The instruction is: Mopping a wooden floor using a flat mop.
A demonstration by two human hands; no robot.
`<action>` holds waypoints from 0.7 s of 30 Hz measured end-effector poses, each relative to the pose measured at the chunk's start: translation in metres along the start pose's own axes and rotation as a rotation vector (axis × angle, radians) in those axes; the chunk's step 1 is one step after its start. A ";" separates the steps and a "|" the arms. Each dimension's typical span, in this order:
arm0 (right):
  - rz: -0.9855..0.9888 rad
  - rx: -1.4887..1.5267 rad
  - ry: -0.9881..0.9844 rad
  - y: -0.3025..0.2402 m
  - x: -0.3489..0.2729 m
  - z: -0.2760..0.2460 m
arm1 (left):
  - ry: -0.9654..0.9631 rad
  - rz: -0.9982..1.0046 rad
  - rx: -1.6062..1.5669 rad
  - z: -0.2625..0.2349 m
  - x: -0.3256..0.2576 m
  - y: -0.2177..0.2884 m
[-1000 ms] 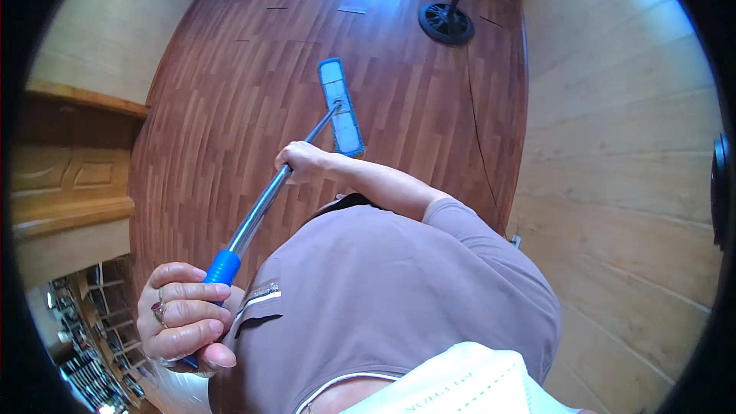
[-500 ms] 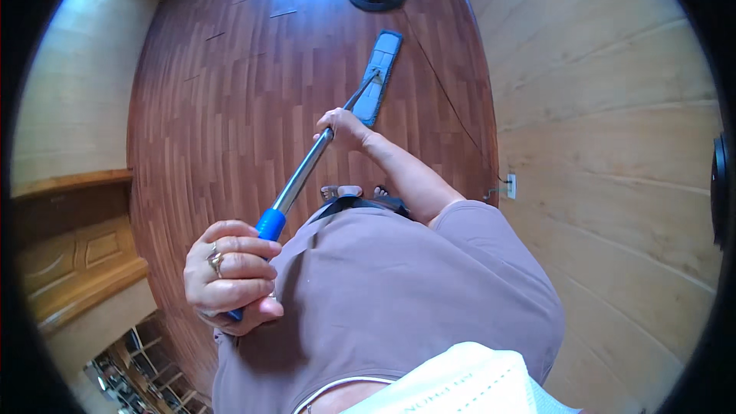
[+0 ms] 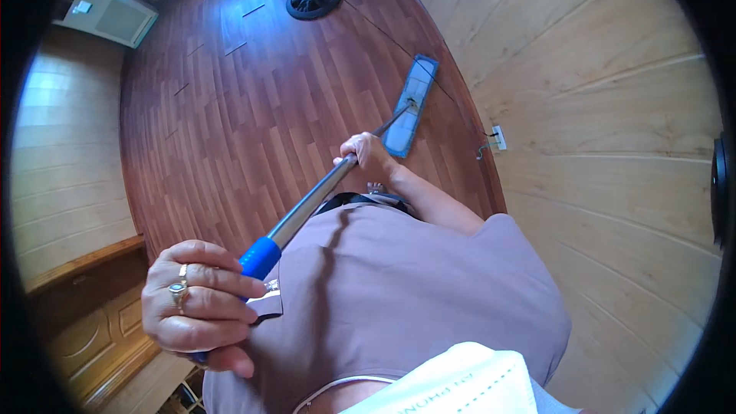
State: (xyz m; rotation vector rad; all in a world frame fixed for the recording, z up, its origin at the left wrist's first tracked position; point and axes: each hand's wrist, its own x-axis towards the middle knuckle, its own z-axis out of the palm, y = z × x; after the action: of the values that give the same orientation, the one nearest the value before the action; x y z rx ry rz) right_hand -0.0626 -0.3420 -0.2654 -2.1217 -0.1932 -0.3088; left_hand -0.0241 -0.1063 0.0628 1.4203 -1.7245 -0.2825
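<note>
A flat mop runs slantwise across the view. My left hand [image 3: 198, 303], with rings on it, is closed around the blue grip [image 3: 261, 257] at the top of the handle, close to my body. Farther down, my right hand [image 3: 368, 156] is wrapped round the silver metal pole [image 3: 309, 203]. The mop's long blue-and-grey head [image 3: 412, 105] lies on the wooden floor [image 3: 253, 123], ahead and to the right. A thin dark cord [image 3: 383, 33] meets the mop head's far end; I cannot tell which lies on top.
At the far side stands a round black base [image 3: 313, 1] with a post, from which the cord runs. A wall outlet [image 3: 499, 138] with a plugged wire sits low on the right plank wall [image 3: 583, 107]. Wooden furniture [image 3: 100, 330] stands at the left, and a pale boxy unit [image 3: 107, 11] at the far left.
The mop head has moved right, toward the right wall and up to the cord. Both hands keep their hold; the left has come nearer and lower left. My view has turned, shifting the black base leftward.
</note>
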 end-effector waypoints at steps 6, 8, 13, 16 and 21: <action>0.157 -0.043 -0.051 -0.029 -0.045 -0.013 | -0.106 0.140 -0.204 -0.020 0.003 -0.015; 0.218 -0.018 -0.059 -0.031 -0.060 -0.010 | -0.093 0.192 -0.309 -0.016 0.001 -0.024; 0.272 -0.046 -0.051 -0.044 -0.083 0.004 | 0.041 0.234 -0.561 0.004 -0.031 -0.029; 0.253 -0.091 -0.091 -0.054 -0.088 0.020 | 0.086 0.189 -0.508 0.007 -0.065 -0.011; 0.169 -0.044 -0.222 -0.069 -0.072 0.056 | 0.212 0.110 -0.376 0.017 -0.121 0.030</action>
State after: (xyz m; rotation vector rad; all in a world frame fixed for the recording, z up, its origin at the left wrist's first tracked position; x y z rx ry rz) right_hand -0.1406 -0.2587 -0.2600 -2.1980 -0.1352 0.0232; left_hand -0.0593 0.0050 0.0160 1.0387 -1.4780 -0.3609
